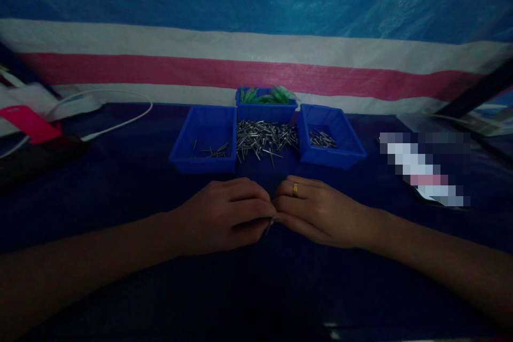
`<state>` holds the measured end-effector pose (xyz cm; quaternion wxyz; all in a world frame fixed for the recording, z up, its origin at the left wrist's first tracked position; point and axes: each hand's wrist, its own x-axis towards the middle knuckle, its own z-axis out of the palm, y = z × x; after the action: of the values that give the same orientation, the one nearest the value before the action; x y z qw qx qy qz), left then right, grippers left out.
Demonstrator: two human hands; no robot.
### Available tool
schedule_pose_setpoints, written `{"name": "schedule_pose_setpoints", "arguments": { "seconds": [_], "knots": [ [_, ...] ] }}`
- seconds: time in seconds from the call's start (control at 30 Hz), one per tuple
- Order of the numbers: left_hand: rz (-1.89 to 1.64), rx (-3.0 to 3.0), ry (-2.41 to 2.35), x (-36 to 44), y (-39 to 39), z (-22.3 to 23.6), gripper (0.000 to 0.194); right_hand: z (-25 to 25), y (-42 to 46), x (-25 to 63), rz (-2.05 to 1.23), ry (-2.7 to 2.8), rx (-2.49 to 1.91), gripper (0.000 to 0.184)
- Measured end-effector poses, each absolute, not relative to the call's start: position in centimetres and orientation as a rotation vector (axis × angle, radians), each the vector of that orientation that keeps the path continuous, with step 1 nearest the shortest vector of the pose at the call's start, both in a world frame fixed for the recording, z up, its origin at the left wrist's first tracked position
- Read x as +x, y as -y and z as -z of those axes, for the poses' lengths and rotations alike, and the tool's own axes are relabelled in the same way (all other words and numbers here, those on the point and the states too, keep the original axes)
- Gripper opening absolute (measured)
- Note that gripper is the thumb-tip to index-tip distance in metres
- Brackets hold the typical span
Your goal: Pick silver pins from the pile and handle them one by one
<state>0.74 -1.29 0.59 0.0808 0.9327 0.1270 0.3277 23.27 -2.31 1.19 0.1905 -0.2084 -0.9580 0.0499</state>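
Two hands, one left (236, 211), one right (318, 211), meeting fingertip to fingertip over the dark blue table (224, 294); left fingers curled nearly closed, pinching one thin metal pin (268, 225) that pokes out below the fingertips, tilted; right hand also curled in, fingertips at the pin's upper end, can't tell if it grips too; one gold ring (295, 189) on the right hand; just beyond the hands, one loose pile of metal pins (264, 139), too many to count, lying between two blue bins; left bin (204, 166), a small scatter of pins inside, overlapping, no exact count; right bin (332, 159), a denser heap, uncountable; third blue bin (266, 113) behind the pile, green things (266, 98) in it, number unclear; far right, one pixelated object (425, 171); far left, one white cable (120, 124), one pink-red item (32, 124); at back, one striped sheet (256, 5), blue, white, pink.
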Motion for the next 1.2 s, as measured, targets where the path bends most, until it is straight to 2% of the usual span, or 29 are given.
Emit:
{"name": "schedule_pose_setpoints", "arguments": {
  "seconds": [0.27,0.8,1.2],
  "knots": [
    [-0.759,2.780,-0.732,0.1,0.6,-0.3,0.012,-1.4,2.0,24.2,-0.277,2.625,-0.723,0.031],
    [-0.708,2.859,-0.745,0.2,0.3,-0.3,0.024,-1.1,1.6,24.4,-0.107,2.648,-0.788,0.029],
    [-0.699,2.912,-0.691,0.1,0.2,-0.2,0.019,-0.9,1.2,24.8,-0.073,2.678,-0.757,0.024]
  ]
}}
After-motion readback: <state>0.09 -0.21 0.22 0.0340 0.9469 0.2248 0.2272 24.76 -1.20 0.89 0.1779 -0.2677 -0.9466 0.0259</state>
